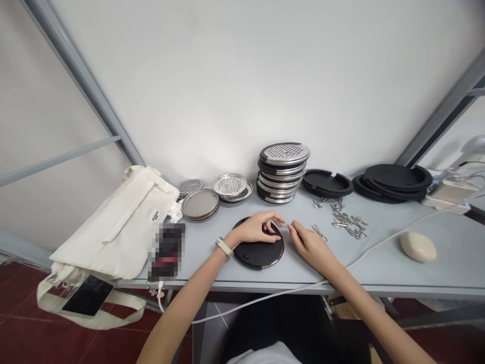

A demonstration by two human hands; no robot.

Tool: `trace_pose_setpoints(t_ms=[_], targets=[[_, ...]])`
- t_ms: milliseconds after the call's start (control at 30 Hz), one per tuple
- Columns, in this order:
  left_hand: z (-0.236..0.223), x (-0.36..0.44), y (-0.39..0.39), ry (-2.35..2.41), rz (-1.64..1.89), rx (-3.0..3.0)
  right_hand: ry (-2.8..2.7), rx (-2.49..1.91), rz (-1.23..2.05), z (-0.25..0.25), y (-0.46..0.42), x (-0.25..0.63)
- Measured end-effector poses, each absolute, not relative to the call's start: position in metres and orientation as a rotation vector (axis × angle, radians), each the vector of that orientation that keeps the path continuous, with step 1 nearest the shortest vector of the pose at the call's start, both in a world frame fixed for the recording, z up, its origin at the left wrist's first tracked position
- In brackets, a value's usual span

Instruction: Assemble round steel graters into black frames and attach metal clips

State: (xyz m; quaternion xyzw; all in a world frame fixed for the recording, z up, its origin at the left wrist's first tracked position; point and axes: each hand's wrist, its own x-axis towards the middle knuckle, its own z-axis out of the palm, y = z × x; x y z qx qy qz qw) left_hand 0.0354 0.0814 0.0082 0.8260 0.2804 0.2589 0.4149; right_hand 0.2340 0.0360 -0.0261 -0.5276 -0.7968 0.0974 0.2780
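A black round disc [252, 255] with a coloured strip along its edge lies on the table near the front. Over it my left hand [257, 230], with a watch on the wrist, is bent with thumb and fingers apart; whether its fingertips touch anything is unclear. Just right of the disc, my right hand [310, 247] pinches a thin metal piece [285, 227] that points toward the left fingers. Its exact kind is too small to tell. Beyond the right hand lie a loose metal clip [319, 232] and a pile of metal hooks or clips [348, 224].
Perforated metal discs with black rims form a tall stack [285, 154] at the back. Flat metal plates [200, 203] and a perforated dish [230, 186] stand left; black round trays [328, 183] stand right. A white bag [125, 222], phone [166, 253], cable [265, 294] and cream-coloured rounded object [419, 246] surround the work.
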Motion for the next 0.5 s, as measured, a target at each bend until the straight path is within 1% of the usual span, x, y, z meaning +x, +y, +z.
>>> trace_pose_setpoints(t_ms=[200,500], targets=[[0.0075,0.0344,0.0824,0.683,0.695,2.111,-2.354,-1.347,0.258,-0.0257,0.0363,0.2267],[0.0091,0.0356,0.0824,0.689,0.621,2.126,-2.349,-1.288,0.423,-0.0223,0.0358,0.2316]])
